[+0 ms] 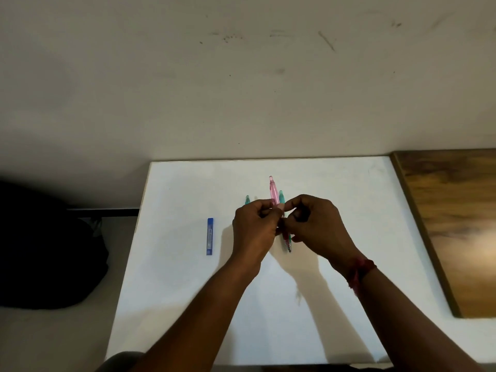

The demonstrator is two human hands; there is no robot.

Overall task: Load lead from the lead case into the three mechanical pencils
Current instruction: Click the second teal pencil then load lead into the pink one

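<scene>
A pink mechanical pencil is held above the white table, its far end pointing away from me. My left hand grips its lower part, and my right hand pinches it from the right side. Two green pencils lie on the table beneath the hands. Of one green pencil, only the far tip shows beyond my left hand. The other green pencil shows between my hands. The blue lead case lies flat to the left of my left hand, apart from it.
A dark bag sits on the floor left of the table. A brown wooden surface adjoins the table's right edge. A wall rises right behind the table. A red thread band circles my right wrist.
</scene>
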